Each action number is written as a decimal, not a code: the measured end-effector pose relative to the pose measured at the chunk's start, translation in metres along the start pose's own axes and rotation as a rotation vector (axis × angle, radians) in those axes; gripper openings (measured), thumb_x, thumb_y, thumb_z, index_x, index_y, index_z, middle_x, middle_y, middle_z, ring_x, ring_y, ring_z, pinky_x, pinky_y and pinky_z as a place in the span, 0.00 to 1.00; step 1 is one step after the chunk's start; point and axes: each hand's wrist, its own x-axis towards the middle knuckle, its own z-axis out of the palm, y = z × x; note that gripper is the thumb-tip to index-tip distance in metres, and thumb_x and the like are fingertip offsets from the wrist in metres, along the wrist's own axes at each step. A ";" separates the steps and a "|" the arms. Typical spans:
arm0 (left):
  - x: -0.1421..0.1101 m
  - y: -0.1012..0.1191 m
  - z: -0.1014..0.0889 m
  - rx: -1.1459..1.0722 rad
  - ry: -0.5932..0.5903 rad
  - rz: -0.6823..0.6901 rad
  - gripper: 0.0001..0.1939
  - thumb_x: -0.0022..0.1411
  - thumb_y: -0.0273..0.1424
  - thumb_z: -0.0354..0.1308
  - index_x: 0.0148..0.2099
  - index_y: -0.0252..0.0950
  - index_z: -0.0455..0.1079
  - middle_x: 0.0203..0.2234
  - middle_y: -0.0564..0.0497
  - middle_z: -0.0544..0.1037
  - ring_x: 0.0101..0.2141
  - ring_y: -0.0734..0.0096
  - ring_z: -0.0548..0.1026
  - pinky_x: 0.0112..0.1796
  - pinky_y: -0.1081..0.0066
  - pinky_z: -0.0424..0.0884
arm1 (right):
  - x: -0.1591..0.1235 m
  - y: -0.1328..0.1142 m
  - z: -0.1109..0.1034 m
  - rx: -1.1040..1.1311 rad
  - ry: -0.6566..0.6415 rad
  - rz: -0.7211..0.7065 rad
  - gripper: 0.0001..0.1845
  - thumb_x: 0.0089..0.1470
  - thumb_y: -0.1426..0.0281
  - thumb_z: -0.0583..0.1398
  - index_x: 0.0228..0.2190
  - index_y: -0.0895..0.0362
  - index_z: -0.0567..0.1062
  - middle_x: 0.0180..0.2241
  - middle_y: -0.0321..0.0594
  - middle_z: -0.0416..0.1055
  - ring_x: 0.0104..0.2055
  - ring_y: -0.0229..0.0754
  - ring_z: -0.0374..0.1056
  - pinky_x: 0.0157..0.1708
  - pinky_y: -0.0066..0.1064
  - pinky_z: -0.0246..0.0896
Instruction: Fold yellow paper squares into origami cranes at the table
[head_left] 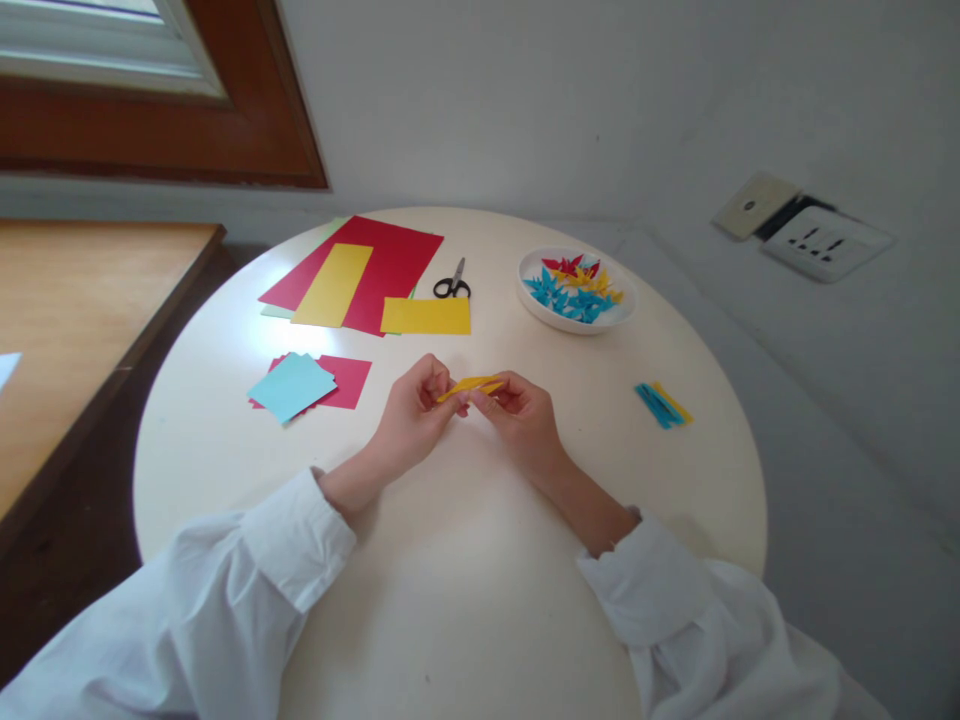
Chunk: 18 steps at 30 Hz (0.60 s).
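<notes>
Both hands meet over the middle of the round white table (450,600). My left hand (416,410) and my right hand (521,410) pinch the two ends of a narrow folded yellow paper strip (470,386), held just above the tabletop. Fingers of both hands are curled closed on it. White sleeves cover both forearms.
Red and yellow paper sheets (360,270) lie at the back left, a light blue square on a red one (292,385) nearer. Black scissors (453,284) sit behind my hands. A white bowl (576,290) holds several folded coloured pieces. Blue and yellow strips (662,404) lie right. A wooden desk (67,320) stands left.
</notes>
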 end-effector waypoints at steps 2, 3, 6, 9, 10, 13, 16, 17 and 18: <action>0.000 -0.001 0.000 -0.031 -0.018 -0.031 0.15 0.51 0.34 0.61 0.28 0.37 0.55 0.18 0.58 0.68 0.22 0.75 0.72 0.25 0.75 0.66 | 0.000 0.000 -0.001 0.001 -0.019 0.009 0.14 0.40 0.60 0.64 0.22 0.57 0.70 0.24 0.37 0.75 0.27 0.39 0.71 0.31 0.34 0.68; 0.001 -0.002 0.000 -0.051 -0.033 -0.049 0.15 0.51 0.34 0.61 0.30 0.37 0.56 0.18 0.57 0.69 0.23 0.75 0.73 0.26 0.74 0.67 | 0.000 -0.001 -0.001 0.003 -0.025 0.009 0.14 0.40 0.59 0.64 0.22 0.56 0.70 0.23 0.36 0.74 0.26 0.39 0.71 0.31 0.34 0.68; 0.001 -0.003 -0.002 -0.078 -0.071 -0.092 0.14 0.51 0.34 0.61 0.38 0.37 0.60 0.21 0.55 0.74 0.24 0.74 0.74 0.28 0.73 0.68 | 0.001 -0.002 -0.003 -0.008 -0.033 0.002 0.14 0.40 0.59 0.64 0.21 0.56 0.70 0.22 0.35 0.74 0.26 0.38 0.70 0.30 0.33 0.67; 0.002 -0.004 -0.003 -0.010 -0.066 -0.109 0.15 0.51 0.35 0.61 0.40 0.35 0.66 0.24 0.52 0.76 0.26 0.73 0.74 0.28 0.74 0.68 | 0.001 -0.002 -0.005 -0.050 -0.033 0.007 0.14 0.41 0.59 0.64 0.21 0.56 0.70 0.22 0.35 0.74 0.26 0.38 0.69 0.30 0.32 0.66; 0.002 -0.004 -0.004 0.027 -0.068 -0.109 0.14 0.51 0.36 0.60 0.39 0.34 0.68 0.25 0.51 0.76 0.27 0.73 0.73 0.27 0.74 0.67 | 0.001 -0.001 -0.005 -0.063 -0.032 0.012 0.14 0.41 0.59 0.64 0.21 0.56 0.70 0.23 0.35 0.74 0.26 0.38 0.69 0.29 0.32 0.66; 0.002 -0.004 -0.005 0.123 -0.095 -0.093 0.12 0.53 0.38 0.58 0.31 0.33 0.70 0.24 0.51 0.75 0.25 0.74 0.70 0.24 0.76 0.63 | 0.002 -0.001 -0.005 -0.074 -0.021 0.016 0.14 0.40 0.58 0.64 0.21 0.56 0.70 0.23 0.35 0.73 0.26 0.38 0.69 0.29 0.31 0.65; 0.002 -0.003 -0.006 0.163 -0.121 -0.092 0.13 0.54 0.38 0.57 0.26 0.33 0.68 0.20 0.54 0.71 0.21 0.78 0.65 0.21 0.77 0.59 | 0.002 -0.002 -0.005 -0.060 -0.032 0.005 0.16 0.40 0.57 0.64 0.22 0.56 0.69 0.23 0.35 0.72 0.26 0.37 0.68 0.28 0.30 0.64; 0.002 -0.003 -0.006 0.165 -0.127 -0.098 0.13 0.54 0.38 0.57 0.25 0.33 0.68 0.19 0.54 0.69 0.21 0.78 0.63 0.20 0.77 0.57 | 0.002 -0.002 -0.005 -0.058 -0.044 0.004 0.16 0.40 0.56 0.63 0.22 0.56 0.69 0.23 0.35 0.72 0.26 0.37 0.67 0.28 0.29 0.63; 0.002 -0.002 -0.006 0.164 -0.140 -0.104 0.13 0.54 0.38 0.57 0.25 0.33 0.67 0.18 0.54 0.69 0.20 0.79 0.62 0.20 0.77 0.57 | 0.002 -0.003 -0.005 -0.062 -0.056 0.005 0.17 0.41 0.55 0.63 0.22 0.56 0.69 0.22 0.34 0.71 0.25 0.36 0.66 0.27 0.29 0.62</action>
